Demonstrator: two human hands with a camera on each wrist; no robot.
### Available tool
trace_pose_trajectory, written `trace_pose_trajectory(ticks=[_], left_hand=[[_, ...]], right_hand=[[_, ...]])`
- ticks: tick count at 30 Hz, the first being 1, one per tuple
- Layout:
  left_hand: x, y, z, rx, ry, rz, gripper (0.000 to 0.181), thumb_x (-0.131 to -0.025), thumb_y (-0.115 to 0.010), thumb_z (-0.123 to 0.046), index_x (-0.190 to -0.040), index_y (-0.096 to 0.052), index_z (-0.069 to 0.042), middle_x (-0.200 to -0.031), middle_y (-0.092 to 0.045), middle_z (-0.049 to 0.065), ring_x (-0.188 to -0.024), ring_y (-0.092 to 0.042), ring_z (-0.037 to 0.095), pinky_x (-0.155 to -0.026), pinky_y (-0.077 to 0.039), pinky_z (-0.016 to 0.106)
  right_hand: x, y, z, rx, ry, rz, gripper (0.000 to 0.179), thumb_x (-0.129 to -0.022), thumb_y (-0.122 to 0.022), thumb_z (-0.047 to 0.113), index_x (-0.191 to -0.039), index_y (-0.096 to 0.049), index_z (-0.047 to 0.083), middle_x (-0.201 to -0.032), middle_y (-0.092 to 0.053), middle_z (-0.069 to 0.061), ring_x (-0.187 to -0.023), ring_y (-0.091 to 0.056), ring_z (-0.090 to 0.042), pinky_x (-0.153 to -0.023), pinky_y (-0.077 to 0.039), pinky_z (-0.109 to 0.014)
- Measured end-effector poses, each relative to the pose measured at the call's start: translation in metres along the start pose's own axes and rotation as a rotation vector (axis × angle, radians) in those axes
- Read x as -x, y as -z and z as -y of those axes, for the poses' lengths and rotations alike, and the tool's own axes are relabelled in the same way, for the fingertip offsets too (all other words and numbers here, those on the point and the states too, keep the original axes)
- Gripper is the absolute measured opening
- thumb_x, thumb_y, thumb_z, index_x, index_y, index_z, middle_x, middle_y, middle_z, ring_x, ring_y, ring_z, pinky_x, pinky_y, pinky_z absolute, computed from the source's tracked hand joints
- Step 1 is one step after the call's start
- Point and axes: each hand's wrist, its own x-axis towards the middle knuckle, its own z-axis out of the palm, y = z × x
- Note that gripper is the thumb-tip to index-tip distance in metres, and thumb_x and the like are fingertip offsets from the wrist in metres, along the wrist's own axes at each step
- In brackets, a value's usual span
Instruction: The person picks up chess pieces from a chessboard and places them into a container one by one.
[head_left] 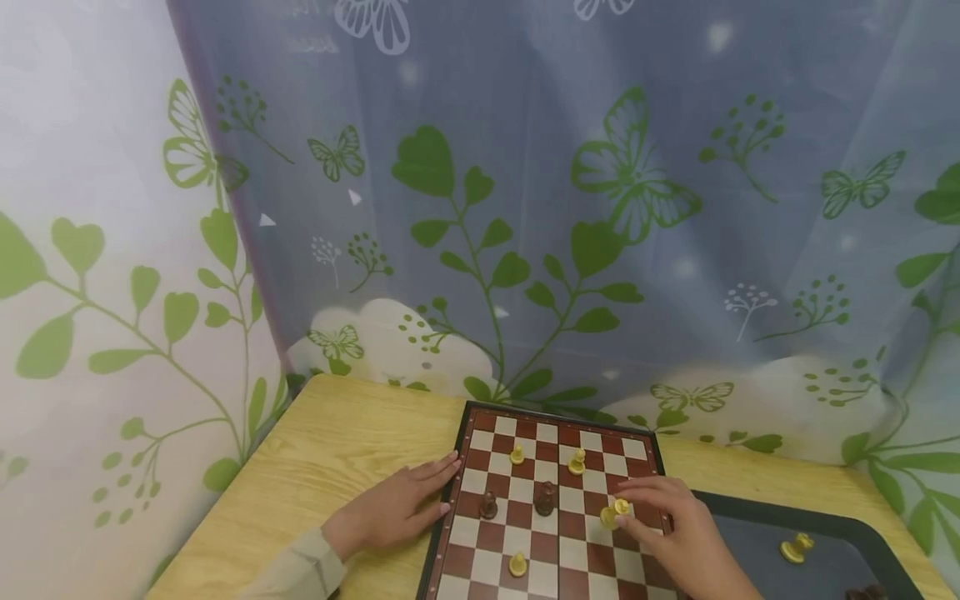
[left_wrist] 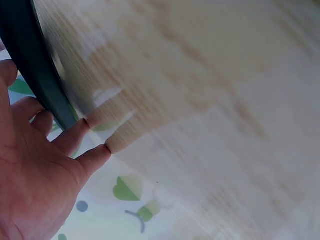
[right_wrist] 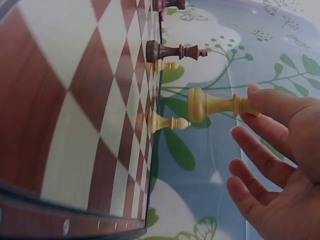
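My right hand (head_left: 678,533) pinches a pale yellow chess piece (right_wrist: 210,106) by its top, between thumb and fingertips. The piece's base hangs a little above the chessboard (head_left: 497,533), over its right half; its head is mostly hidden by the fingers. At the board's left edge my left hand (head_left: 396,510) rests with fingers extended, touching the rim. Standing on the board are a dark king (head_left: 545,498), another dark piece (head_left: 488,505), a yellow bishop (head_left: 577,462), and two yellow pawns, one towards the back (head_left: 517,454) and one nearer (head_left: 518,564).
Right of the board lies a black tray (head_left: 757,510), holding a yellow piece (head_left: 797,547) and dark pieces (head_left: 866,592) at the frame's bottom. Wooden tabletop (head_left: 360,433) extends left of the board. A patterned curtain (head_left: 525,250) hangs close behind the table.
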Motion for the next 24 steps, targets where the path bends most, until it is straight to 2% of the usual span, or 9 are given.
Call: trace_pose_trajectory(ticks=[4, 9, 12, 19, 24], left_hand=[[0.000, 0.001, -0.002, 0.002, 0.003, 0.008, 0.063, -0.110, -0.037, -0.045, -0.161, -0.028, -0.010, -0.168, -0.023, 0.007, -0.150, -0.034, 0.034, -0.115, -0.033, 0.065], [-0.001, 0.001, -0.002, 0.005, 0.008, 0.010, 0.063, -0.110, -0.037, -0.045, -0.162, -0.028, -0.010, -0.169, -0.023, 0.007, -0.150, -0.035, 0.034, -0.115, -0.032, 0.065], [-0.002, -0.001, -0.002, 0.002, 0.009, 0.007, 0.063, -0.110, -0.036, -0.046, -0.162, -0.027, -0.011, -0.169, -0.022, 0.005, -0.150, -0.034, 0.032, -0.116, -0.032, 0.065], [-0.001, -0.003, -0.001, -0.010, -0.006, -0.012, 0.062, -0.110, -0.038, -0.044, -0.161, -0.030, -0.009, -0.168, -0.025, 0.008, -0.148, -0.037, 0.035, -0.114, -0.034, 0.066], [-0.001, -0.002, 0.000, -0.010, -0.007, -0.025, 0.062, -0.110, -0.038, -0.043, -0.161, -0.030, -0.009, -0.168, -0.025, 0.008, -0.148, -0.037, 0.036, -0.113, -0.034, 0.067]], right_hand=[[0.010, 0.001, -0.005, 0.035, 0.017, -0.069, 0.027, -0.082, -0.084, 0.015, -0.107, -0.077, 0.022, -0.115, -0.068, 0.005, -0.111, -0.059, -0.031, -0.096, -0.054, -0.051], [0.020, 0.004, -0.014, 0.067, -0.003, -0.098, 0.027, -0.084, -0.083, 0.015, -0.110, -0.077, 0.016, -0.118, -0.067, -0.001, -0.112, -0.057, -0.033, -0.098, -0.051, -0.058], [0.026, 0.006, -0.019, 0.100, -0.025, -0.119, 0.027, -0.083, -0.083, 0.015, -0.109, -0.077, 0.017, -0.116, -0.067, -0.001, -0.111, -0.055, -0.030, -0.097, -0.049, -0.060], [0.042, 0.010, -0.030, 0.146, -0.036, -0.263, 0.024, -0.076, -0.088, 0.011, -0.095, -0.079, 0.020, -0.103, -0.072, 0.001, -0.102, -0.054, -0.015, -0.088, -0.052, -0.054], [0.050, 0.012, -0.041, 0.179, -0.047, -0.311, 0.024, -0.073, -0.091, 0.011, -0.092, -0.080, 0.020, -0.098, -0.074, -0.001, -0.097, -0.058, -0.023, -0.083, -0.054, -0.054]])
